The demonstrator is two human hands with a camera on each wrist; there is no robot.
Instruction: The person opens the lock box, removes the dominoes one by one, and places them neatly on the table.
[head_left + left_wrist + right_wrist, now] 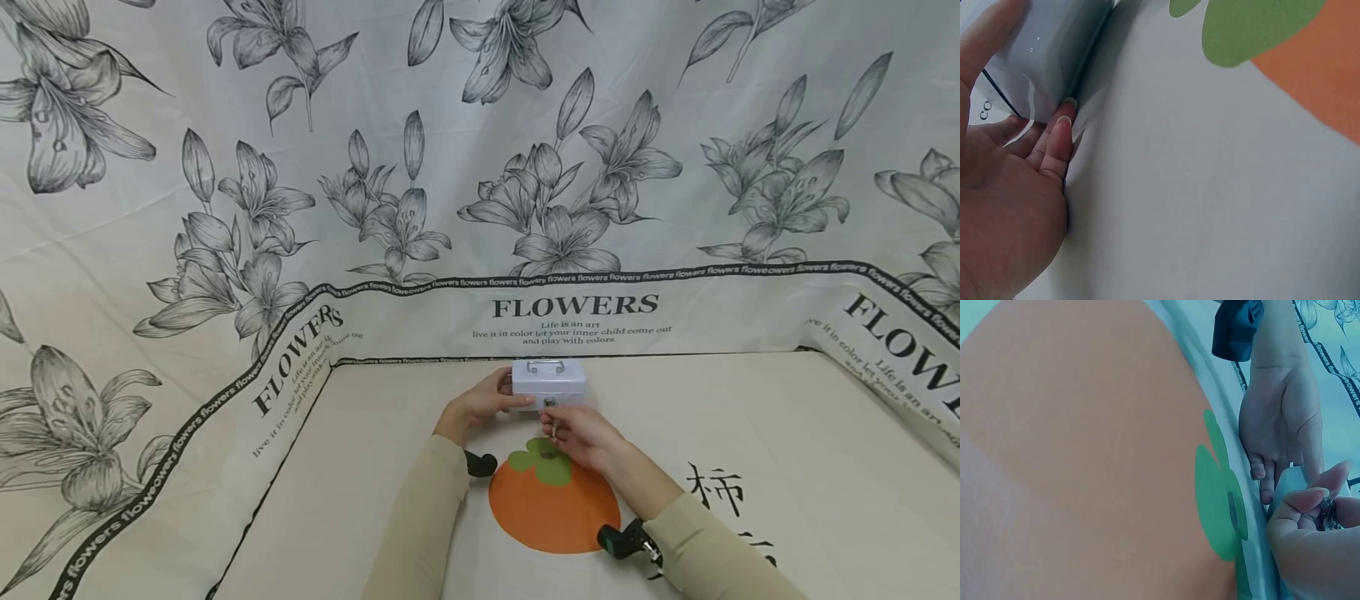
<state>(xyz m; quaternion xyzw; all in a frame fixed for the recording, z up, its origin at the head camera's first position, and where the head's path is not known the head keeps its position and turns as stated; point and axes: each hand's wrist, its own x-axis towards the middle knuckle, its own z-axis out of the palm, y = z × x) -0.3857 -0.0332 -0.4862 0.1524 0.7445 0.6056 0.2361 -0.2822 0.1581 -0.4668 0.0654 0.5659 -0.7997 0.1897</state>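
A small white cash box [550,382] with a metal handle [545,367] on its lid stands near the back of the table, lid down. My left hand [483,402] grips its left end, the thumb along the front and the fingertips low at the end wall, as the left wrist view shows. My right hand [583,435] is at the front of the box, right by the round lock [550,402]. Its thumb and fingers pinch a small key, mostly hidden by the fingers, with metal keys [1329,514] bunched in the palm.
A light cloth covers the table, printed with an orange persimmon [555,508] and black characters [716,490] to its right. Behind rises a flower-printed curtain [570,208]. Black wrist devices [621,540] sit by both sleeves.
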